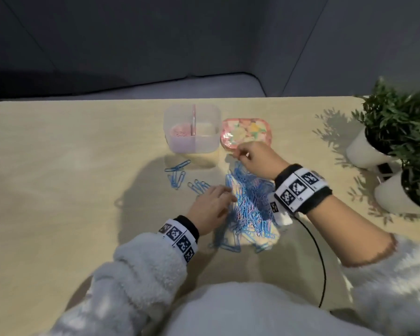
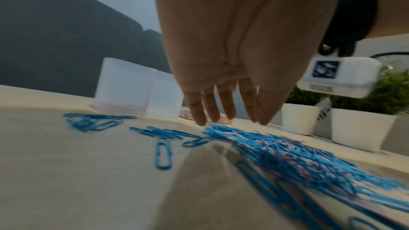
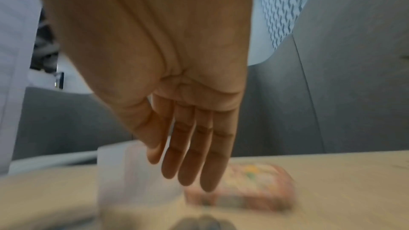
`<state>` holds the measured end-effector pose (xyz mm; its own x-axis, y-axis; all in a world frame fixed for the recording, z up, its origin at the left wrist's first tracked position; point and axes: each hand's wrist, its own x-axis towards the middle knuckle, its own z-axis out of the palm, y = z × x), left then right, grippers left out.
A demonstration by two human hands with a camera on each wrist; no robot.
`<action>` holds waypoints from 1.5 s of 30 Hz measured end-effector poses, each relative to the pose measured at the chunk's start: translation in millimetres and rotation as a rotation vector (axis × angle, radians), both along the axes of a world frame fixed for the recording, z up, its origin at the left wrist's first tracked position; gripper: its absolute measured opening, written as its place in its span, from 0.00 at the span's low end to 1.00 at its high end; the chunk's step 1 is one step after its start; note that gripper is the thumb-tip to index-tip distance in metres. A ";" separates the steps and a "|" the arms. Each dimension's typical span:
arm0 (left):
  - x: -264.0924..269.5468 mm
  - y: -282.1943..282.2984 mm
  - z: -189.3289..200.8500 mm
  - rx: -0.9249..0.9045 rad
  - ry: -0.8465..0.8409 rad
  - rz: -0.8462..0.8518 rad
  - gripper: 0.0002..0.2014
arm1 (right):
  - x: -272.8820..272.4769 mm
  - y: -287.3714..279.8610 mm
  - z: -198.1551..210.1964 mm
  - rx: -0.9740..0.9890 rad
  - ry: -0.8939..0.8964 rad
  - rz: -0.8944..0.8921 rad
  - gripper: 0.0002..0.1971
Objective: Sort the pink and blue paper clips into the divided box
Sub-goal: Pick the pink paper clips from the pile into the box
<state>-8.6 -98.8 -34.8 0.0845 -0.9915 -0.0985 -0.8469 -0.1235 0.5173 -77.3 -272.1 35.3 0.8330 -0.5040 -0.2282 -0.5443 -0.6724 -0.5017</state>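
A clear divided box [image 1: 192, 128] stands at the back of the table, with pink clips [image 1: 180, 134] in its left compartment; the right one looks bare. A big pile of blue and pink paper clips [image 1: 249, 202] lies in front of it. My left hand [image 1: 216, 197] rests flat at the pile's left edge, and its straight fingers [image 2: 228, 111] point down at the clips [image 2: 287, 155]. My right hand [image 1: 247, 156] hovers past the pile's far end, near the box [image 3: 132, 172]. Its fingers [image 3: 190, 155] are straight, and I see no clip in them.
A pink flowered lid [image 1: 246, 133] lies right of the box. Small groups of blue clips [image 1: 177, 172] lie left of the pile. Two white potted plants [image 1: 398, 141] stand at the table's right edge. A black cable [image 1: 321, 263] runs from my right wrist.
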 end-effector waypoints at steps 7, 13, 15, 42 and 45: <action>-10.0 0.5 -9.7 0.272 -0.270 -0.003 0.27 | -67.2 48.1 -72.4 -0.146 0.126 0.068 0.19; -8.2 6.2 -8.5 0.123 -0.303 0.071 0.21 | -59.6 68.3 -67.0 -0.008 -0.138 0.075 0.20; -13.4 5.2 -9.5 0.106 -0.303 -0.015 0.23 | -67.8 50.2 -64.7 -0.091 -0.064 -0.072 0.18; -28.8 -51.3 1.7 0.121 -0.261 -0.103 0.18 | -123.1 -12.1 -69.3 0.040 -0.083 -0.699 0.08; -27.7 -85.7 5.0 0.085 -0.169 -0.094 0.15 | -111.0 -11.6 -71.8 -0.003 0.011 -0.568 0.09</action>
